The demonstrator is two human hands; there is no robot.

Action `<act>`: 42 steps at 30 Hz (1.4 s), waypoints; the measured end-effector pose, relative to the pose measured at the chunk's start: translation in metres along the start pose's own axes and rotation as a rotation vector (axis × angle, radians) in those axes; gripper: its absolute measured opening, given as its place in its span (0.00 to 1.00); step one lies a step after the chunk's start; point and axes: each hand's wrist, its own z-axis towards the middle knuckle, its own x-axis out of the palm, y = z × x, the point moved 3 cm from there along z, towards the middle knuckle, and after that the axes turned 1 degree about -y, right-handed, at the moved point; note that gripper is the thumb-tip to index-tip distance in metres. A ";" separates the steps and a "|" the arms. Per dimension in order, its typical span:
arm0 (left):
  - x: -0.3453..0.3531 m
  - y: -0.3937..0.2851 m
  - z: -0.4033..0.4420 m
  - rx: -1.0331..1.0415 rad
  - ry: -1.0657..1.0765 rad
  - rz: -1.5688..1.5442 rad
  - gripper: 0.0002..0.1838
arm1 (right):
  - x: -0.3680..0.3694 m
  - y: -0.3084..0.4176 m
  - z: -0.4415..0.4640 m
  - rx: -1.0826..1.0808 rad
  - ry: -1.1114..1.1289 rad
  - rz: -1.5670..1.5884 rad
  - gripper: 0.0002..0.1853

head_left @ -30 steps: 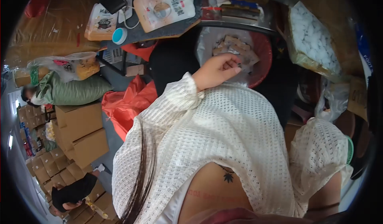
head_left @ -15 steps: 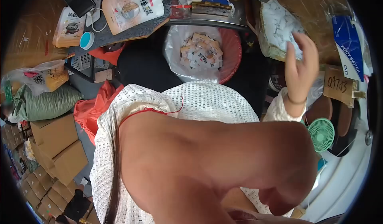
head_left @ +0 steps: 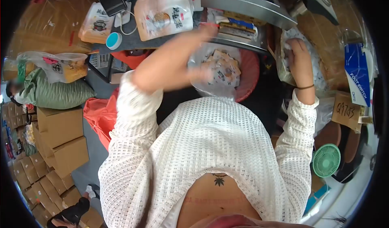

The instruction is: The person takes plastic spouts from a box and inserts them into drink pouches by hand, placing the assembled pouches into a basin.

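Blurred by motion, my left hand (head_left: 176,59) reaches over the near left side of the red bucket (head_left: 250,76), thumb and fingers spread apart, and nothing can be made out in it. Small printed packets (head_left: 226,72) lie in the bucket's clear plastic liner. At the right, my right hand (head_left: 300,61) is at the box of white sachets (head_left: 316,59), its fingers curled down around a small white sachet (head_left: 287,46) at the box's left side; part of the sachet is hidden by the fingers.
Printed pouches (head_left: 164,15) and a blue-lidded jar (head_left: 114,40) are on the table at the upper left. A metal machine edge (head_left: 251,9) crosses above the bucket. Right: a green fan (head_left: 326,160) and blue box (head_left: 357,76). Cartons (head_left: 60,124) and another person (head_left: 71,214) are at the left.
My left arm has swung from across my body at the lower right up to the bucket's left. My right hand, earlier open above the white sachets, has curled its fingers among them. The view has shifted.
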 end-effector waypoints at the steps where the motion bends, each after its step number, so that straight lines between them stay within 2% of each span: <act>1: 0.008 0.034 0.006 -0.120 -0.258 0.290 0.46 | 0.000 0.001 -0.001 0.009 0.003 -0.040 0.22; 2: 0.013 0.057 0.005 -0.240 -0.520 0.578 0.47 | -0.001 0.002 -0.002 0.016 0.007 -0.080 0.21; 4: 0.038 0.081 -0.016 -0.275 -0.254 0.912 0.46 | -0.006 0.006 -0.001 -0.007 -0.043 -0.106 0.20; 5: 0.047 0.081 -0.022 -0.255 -0.227 0.842 0.47 | -0.009 0.008 0.000 -0.035 -0.097 -0.090 0.20; 6: 0.048 0.070 -0.024 -0.182 -0.263 0.822 0.37 | -0.011 0.011 -0.002 -0.055 -0.147 -0.074 0.19; 8: 0.047 0.077 -0.026 -0.112 -0.287 0.741 0.26 | -0.019 0.004 -0.007 0.013 -0.194 -0.095 0.19; 11: 0.027 0.084 -0.024 -0.113 -0.379 0.523 0.22 | -0.026 -0.010 -0.014 0.051 -0.242 -0.133 0.16; 14: 0.024 0.077 -0.020 -0.062 -0.375 0.635 0.23 | -0.035 0.011 -0.014 0.079 -0.420 0.042 0.13; 15: 0.028 0.075 -0.018 -0.019 -0.450 0.552 0.21 | -0.041 0.017 -0.018 0.180 -0.461 0.125 0.13; 16: 0.034 0.070 -0.017 -0.059 -0.543 0.440 0.14 | -0.046 0.023 -0.022 0.290 -0.500 0.198 0.13; 17: 0.042 0.064 -0.017 -0.204 -0.551 0.157 0.12 | -0.049 0.023 -0.023 0.390 -0.555 0.271 0.13; 18: 0.046 0.051 -0.017 -0.349 -0.545 -0.118 0.10 | -0.046 0.020 -0.025 0.401 -0.489 0.354 0.13; 20: 0.060 0.039 -0.013 -0.401 -0.428 -0.342 0.07 | -0.038 0.022 -0.032 0.433 -0.363 0.538 0.12; 22: 0.078 0.031 -0.008 -0.501 -0.299 -0.598 0.09 | -0.033 0.066 -0.025 0.243 -0.206 0.501 0.10; 24: 0.091 0.023 -0.001 -0.419 -0.276 -0.553 0.09 | -0.027 0.095 -0.012 -0.077 -0.097 0.417 0.08; 26: 0.098 0.014 0.005 -0.391 -0.211 -0.505 0.08 | -0.013 0.119 -0.013 0.160 -0.190 0.846 0.08; 27: 0.101 0.010 0.007 -0.384 -0.167 -0.558 0.09 | -0.015 0.123 -0.011 0.206 -0.140 0.884 0.07; 30: 0.109 -0.002 0.010 -0.485 -0.049 -0.673 0.12 | -0.019 0.142 0.003 0.100 -0.092 0.746 0.07; 31: 0.113 -0.002 0.009 -0.514 -0.001 -0.760 0.15 | -0.009 0.136 0.005 -0.041 -0.142 0.650 0.07; 34: 0.121 -0.014 0.009 -0.575 0.100 -0.971 0.17 | -0.014 0.126 0.001 -0.031 -0.033 0.434 0.07; 35: 0.127 -0.014 0.007 -0.560 0.185 -1.065 0.18 | -0.011 0.122 -0.001 -0.049 0.015 0.496 0.07; 38: 0.140 -0.016 0.007 -0.605 0.211 -1.198 0.18 | -0.009 0.117 -0.006 -0.040 0.064 0.491 0.07; 39: 0.142 -0.015 0.008 -0.606 0.218 -1.217 0.19 | -0.012 0.114 -0.008 -0.022 0.047 0.458 0.07; 42: 0.140 -0.019 0.012 -0.617 0.147 -1.130 0.19 | -0.019 0.115 -0.018 0.291 0.127 0.644 0.07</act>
